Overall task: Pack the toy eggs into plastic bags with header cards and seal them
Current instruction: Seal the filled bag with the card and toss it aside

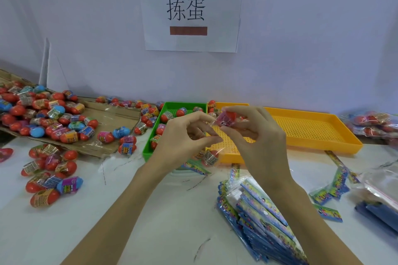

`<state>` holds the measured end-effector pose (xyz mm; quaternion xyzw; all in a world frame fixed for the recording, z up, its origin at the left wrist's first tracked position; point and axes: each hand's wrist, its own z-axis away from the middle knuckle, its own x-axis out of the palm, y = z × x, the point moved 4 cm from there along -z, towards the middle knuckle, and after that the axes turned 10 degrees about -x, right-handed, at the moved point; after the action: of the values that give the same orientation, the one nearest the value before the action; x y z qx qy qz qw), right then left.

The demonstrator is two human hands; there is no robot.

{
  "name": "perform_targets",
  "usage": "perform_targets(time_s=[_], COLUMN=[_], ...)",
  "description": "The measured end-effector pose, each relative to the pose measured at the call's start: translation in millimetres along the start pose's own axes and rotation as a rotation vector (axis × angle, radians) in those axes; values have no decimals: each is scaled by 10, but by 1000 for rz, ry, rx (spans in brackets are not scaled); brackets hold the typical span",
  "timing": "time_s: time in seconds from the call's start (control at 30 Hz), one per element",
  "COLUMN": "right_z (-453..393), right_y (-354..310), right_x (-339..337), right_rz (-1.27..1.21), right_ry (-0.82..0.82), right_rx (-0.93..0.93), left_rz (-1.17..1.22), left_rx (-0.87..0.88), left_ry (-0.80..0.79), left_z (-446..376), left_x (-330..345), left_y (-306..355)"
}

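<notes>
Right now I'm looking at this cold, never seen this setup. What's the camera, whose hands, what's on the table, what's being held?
There is no machine here. One wide-angle camera sits on a person's head and looks forward and down, so the two bare arms coming in from the bottom are that person's own.

The right hand pinches a toy egg, red with a pink printed wrap, at its fingertips. The left hand is raised beside it with fingers curled; it seems to pinch thin clear film, but that is hard to tell.

On the white table: a heap of loose eggs on flattened cardboard at the left, a green tray with a few eggs, a mostly bare yellow tray, and a stack of blue header-card bags near the right arm. Filled bags lie at the far right. A paper sign hangs on the wall.
</notes>
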<state>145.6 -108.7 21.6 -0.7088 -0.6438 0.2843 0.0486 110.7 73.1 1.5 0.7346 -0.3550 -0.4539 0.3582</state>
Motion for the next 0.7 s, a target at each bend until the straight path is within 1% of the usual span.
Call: perform_targets(time_s=[0.13,0.27,0.33,0.47,0.7], right_z=[10,20,17,37,55], right_y=[38,59,76,72,68], right_x=[29,52,54,68,103], right_rz=[-140,-165,-149,-60,-5], right_ry=[-21,-29,-30,-92,-133], right_rx=[139,167,153,78,85], left_rz=[12,16,24,24,30], left_rx=[15,21,18,4,1], left_ry=[4,-11,-22,-20,-21], left_z=[8,11,14,22,31], left_x=[-9,-5,3,16,45], left_y=[14,31,34,24,39])
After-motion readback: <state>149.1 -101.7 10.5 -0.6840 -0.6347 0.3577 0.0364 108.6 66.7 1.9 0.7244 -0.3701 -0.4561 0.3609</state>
